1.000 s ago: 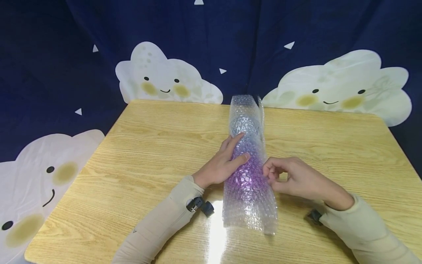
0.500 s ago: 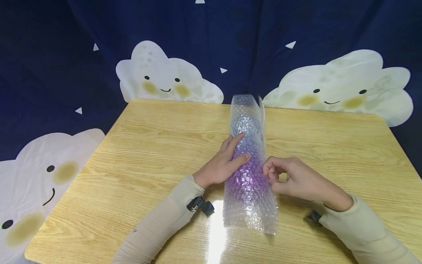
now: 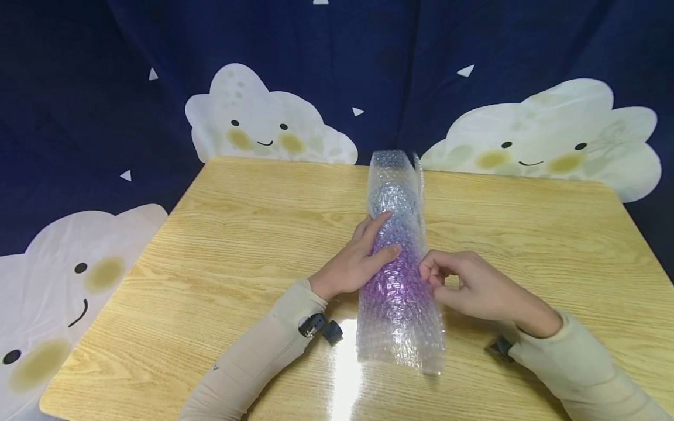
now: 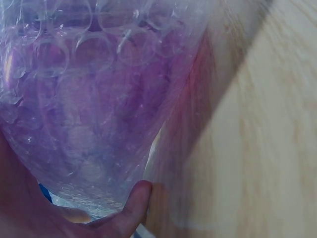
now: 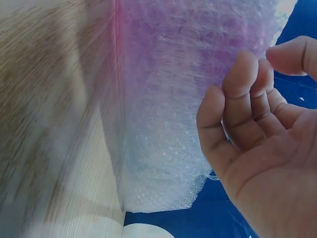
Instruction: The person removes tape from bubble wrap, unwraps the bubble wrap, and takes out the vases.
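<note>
A long roll of clear bubble wrap (image 3: 400, 333) lies lengthwise on the table. Inside it shows an object fading from purple to blue, its kind blurred by the bubbles. My left hand (image 3: 350, 266) rests on the roll from the left, fingers extended over its top; the left wrist view shows a fingertip (image 4: 138, 196) by the wrap's side. On the right side, my right hand (image 3: 471, 286) has its fingers curled, thumb and forefinger pinching at the wrap's edge. The right wrist view shows its fingertips (image 5: 242, 69) against the wrap; what lies between them is mostly hidden.
The wooden table (image 3: 253, 222) has rounded corners, and the roll reaches its back edge. Behind hangs a dark blue curtain (image 3: 389, 58) with smiling white clouds (image 3: 558, 134). A strip of light glares near the front.
</note>
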The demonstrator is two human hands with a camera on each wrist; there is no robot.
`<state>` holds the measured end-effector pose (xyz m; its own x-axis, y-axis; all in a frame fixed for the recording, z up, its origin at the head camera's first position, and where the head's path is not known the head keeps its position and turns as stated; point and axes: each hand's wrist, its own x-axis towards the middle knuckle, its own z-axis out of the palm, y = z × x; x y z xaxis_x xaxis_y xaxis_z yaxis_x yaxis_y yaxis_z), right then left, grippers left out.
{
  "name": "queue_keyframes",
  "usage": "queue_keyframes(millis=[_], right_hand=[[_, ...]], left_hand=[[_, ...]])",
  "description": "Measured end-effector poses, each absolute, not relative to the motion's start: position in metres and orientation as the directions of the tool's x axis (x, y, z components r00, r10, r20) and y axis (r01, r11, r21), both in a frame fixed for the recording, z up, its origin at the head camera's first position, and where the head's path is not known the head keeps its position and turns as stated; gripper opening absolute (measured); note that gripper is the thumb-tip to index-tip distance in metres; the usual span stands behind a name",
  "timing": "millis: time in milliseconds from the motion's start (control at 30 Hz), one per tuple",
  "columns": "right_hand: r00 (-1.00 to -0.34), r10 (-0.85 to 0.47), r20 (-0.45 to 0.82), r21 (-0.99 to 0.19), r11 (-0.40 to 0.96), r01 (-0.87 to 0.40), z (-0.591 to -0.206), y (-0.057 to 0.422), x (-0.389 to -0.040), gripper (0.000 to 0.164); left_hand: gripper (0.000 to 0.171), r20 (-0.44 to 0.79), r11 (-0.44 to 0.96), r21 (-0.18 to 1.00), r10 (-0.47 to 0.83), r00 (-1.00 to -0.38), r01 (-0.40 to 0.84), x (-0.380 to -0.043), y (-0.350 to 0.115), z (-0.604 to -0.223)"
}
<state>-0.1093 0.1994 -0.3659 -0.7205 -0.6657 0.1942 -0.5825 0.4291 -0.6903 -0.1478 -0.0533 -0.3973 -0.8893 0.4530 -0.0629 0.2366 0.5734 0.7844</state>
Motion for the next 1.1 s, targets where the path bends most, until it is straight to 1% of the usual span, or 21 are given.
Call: queue_keyframes(millis=[267, 567, 1100], right_hand=[[-0.694, -0.698, 0.178, -0.726, 0.383, -0.571, -0.3659, 0.2022, -0.1118, 0.027], [-0.665, -0.724, 0.181, -0.731, 0.353, -0.584, -0.3662, 0.2037, -0.1133, 0.019], [-0.640, -0.743, 0.196, -0.743, 0.313, -0.592, -0.3660, 0.2035, -0.1136, 0.019]], left_hand=[[0.077, -0.065, 0.575, 0.783, 0.455, -0.888, 0.238, -0.1479, -0.0526, -0.3962], [0.077, -0.065, 0.575, 0.784, 0.453, -0.889, 0.236, -0.1470, -0.0526, -0.3963], [0.077, -0.069, 0.578, 0.782, 0.452, -0.890, 0.233, -0.1472, -0.0527, -0.3965]])
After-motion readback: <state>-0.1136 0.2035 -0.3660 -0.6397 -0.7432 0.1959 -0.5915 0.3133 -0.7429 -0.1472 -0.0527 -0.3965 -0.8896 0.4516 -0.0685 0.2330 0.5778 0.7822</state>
